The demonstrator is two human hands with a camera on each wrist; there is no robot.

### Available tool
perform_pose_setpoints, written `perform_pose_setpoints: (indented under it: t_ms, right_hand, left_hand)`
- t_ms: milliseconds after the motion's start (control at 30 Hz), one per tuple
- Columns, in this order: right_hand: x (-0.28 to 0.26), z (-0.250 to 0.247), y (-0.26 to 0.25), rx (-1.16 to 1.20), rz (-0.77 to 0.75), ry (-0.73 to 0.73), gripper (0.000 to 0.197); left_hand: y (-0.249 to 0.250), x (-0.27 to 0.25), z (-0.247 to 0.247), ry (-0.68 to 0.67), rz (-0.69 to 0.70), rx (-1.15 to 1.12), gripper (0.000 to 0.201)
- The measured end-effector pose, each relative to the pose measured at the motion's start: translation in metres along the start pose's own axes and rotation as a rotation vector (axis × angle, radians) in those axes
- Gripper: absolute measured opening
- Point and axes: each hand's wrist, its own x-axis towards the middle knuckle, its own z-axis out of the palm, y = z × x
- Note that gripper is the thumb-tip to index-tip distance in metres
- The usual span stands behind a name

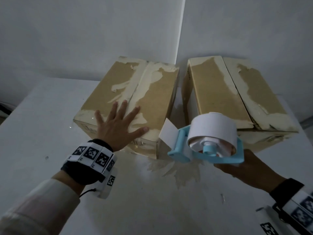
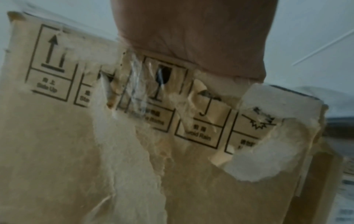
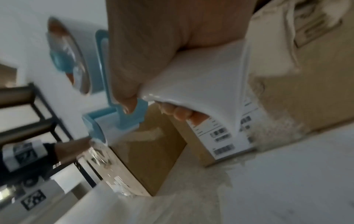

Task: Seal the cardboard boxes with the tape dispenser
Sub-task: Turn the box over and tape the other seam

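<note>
Two brown cardboard boxes with torn paper-tape scars stand side by side on the white table (image 1: 152, 209). My left hand (image 1: 118, 123) lies flat with spread fingers on the near end of the left box (image 1: 128, 99), over its centre seam. In the left wrist view the palm (image 2: 191, 37) rests on the box edge above printed handling symbols (image 2: 51, 63). My right hand (image 1: 243, 168) grips the handle of a light blue tape dispenser (image 1: 208, 150) carrying a white roll (image 1: 213, 128). It hovers in front of the gap between the boxes, a tape flap (image 1: 167, 133) sticking out leftward. The right box (image 1: 237, 92) has closed flaps.
White walls meet in a corner just behind the boxes. Dried tape residue (image 1: 183, 172) stains the table in front of them. The right box carries a white barcode label (image 3: 220, 136) on its side. A dark metal shelf frame (image 3: 34, 109) stands to the left in the right wrist view.
</note>
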Motion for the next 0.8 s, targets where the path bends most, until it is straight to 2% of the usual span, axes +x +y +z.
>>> perform_pose_setpoints:
  t_ms: [33, 67, 233, 367, 433, 600, 667, 733, 767, 800]
  right_hand:
    - [0.0, 0.002, 0.0, -0.038, -0.047, -0.008, 0.029]
    - [0.001, 0.004, 0.0, -0.074, -0.057, -0.02, 0.034]
    - [0.002, -0.001, 0.003, -0.186, -0.019, 0.012, 0.029]
    - [0.005, 0.001, -0.007, -0.282, -0.045, -0.055, 0.032]
    - [0.007, 0.007, -0.012, -0.255, -0.059, -0.089, 0.036]
    - [0.011, 0.009, -0.017, -0.107, 0.025, -0.071, 0.031]
    - [0.008, 0.007, -0.016, -0.148, 0.047, -0.118, 0.027]
    - [-0.005, 0.004, -0.005, -0.243, 0.127, -0.185, 0.01]
    - [-0.014, 0.004, 0.006, -0.292, 0.19, -0.186, 0.015]
    - [-0.024, 0.004, 0.017, -0.362, 0.251, -0.187, 0.037]
  left_hand:
    - [0.001, 0.0, -0.001, -0.007, 0.002, -0.007, 0.098]
    - [0.002, 0.0, -0.003, -0.017, 0.003, -0.02, 0.1]
    - [0.018, 0.0, -0.008, -0.045, -0.006, -0.032, 0.121]
    - [0.019, -0.002, -0.002, -0.012, -0.017, -0.035, 0.115]
    - [0.017, -0.002, -0.001, -0.006, -0.017, -0.032, 0.114]
    - [0.015, -0.002, -0.001, -0.016, -0.019, -0.036, 0.114]
    - [0.014, -0.002, -0.002, -0.021, -0.02, -0.047, 0.114]
    - [0.014, -0.003, -0.002, -0.023, -0.012, -0.051, 0.113]
    - [0.014, -0.003, -0.001, -0.016, -0.006, -0.052, 0.113]
    - [0.014, -0.001, -0.001, -0.01, -0.004, -0.054, 0.113]
